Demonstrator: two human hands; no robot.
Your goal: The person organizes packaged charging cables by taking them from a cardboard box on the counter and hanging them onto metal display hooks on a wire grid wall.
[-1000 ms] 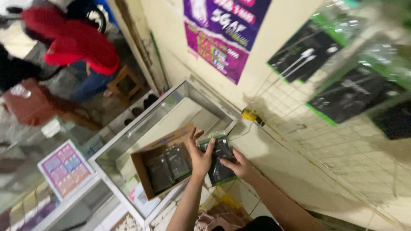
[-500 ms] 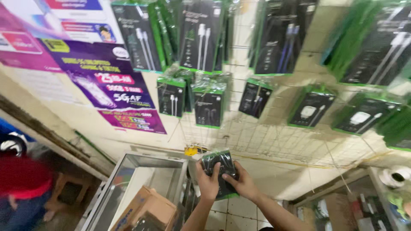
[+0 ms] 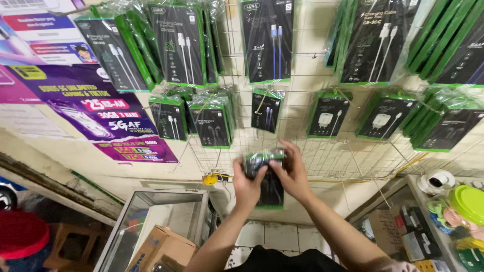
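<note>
In the head view, a black packet with green edging, wrapped in clear plastic, sits between both hands, raised in front of the wire grid on the wall. The left hand grips the packet's left side, fingers curled over its top corner and thumb on the front. The right hand closes on the right side, fingers bent over the upper edge; the lower part of the packet hangs free below both hands. Whether it is a single packet or a thin stack, I cannot tell.

On the grid above, the lower row shows five clusters of small black-and-green packets: two with white cables, one with a blue cable, two with white chargers, and a fanned bunch at the far right. The upper row holds larger cable packets in about five bunches. A purple poster hangs at the left. Below stands a glass display case with a cardboard box beside it, and at the right edge sits a green lid.
</note>
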